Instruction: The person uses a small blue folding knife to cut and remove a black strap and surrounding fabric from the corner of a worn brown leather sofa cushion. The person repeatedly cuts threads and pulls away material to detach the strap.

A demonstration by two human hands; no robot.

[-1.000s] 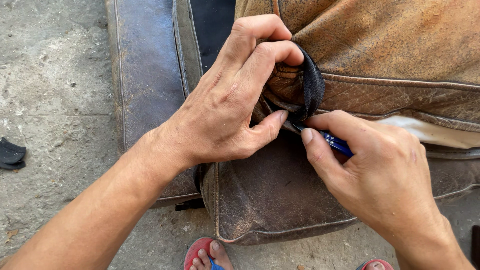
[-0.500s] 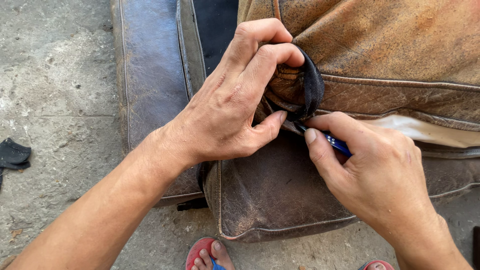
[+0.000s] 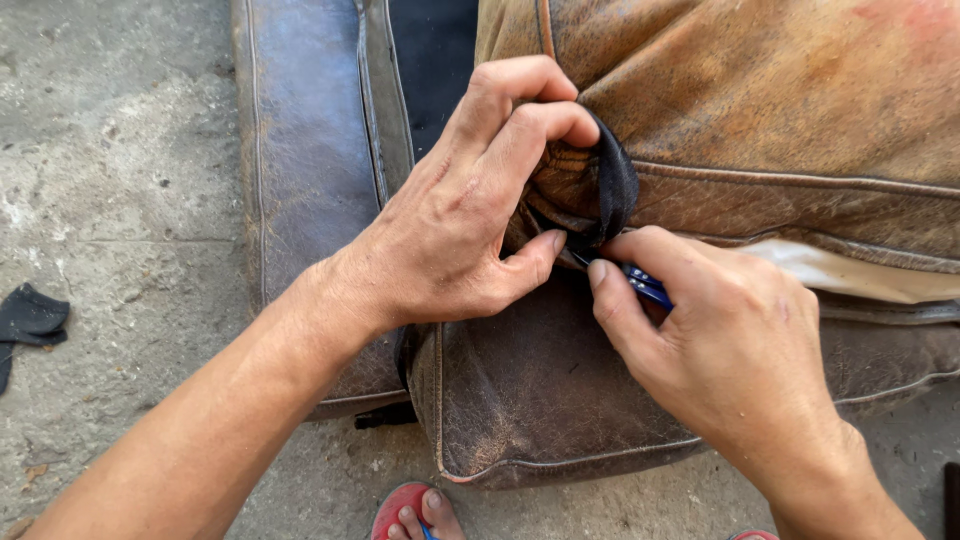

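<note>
A worn brown leather cushion point(image 3: 760, 110) lies on the ground in front of me, its seam partly split with pale lining point(image 3: 850, 275) showing. My left hand point(image 3: 470, 230) pinches and pulls up a dark flap of the cover point(image 3: 612, 185) at the seam. Just to its right, my right hand point(image 3: 730, 350) grips a small blue-handled tool point(image 3: 648, 285) whose tip points into the seam under the flap. The tool's tip is hidden between thumb and flap.
A second, bluish-brown leather cushion point(image 3: 300, 150) lies to the left, partly beneath the first. The floor is rough grey concrete point(image 3: 110, 150). A dark scrap point(image 3: 30, 320) lies at the left edge. My foot in a red sandal point(image 3: 410, 510) shows at the bottom.
Both hands keep the same hold. The view has drifted slightly, so the dark scrap at the left edge sits a little farther into view.
</note>
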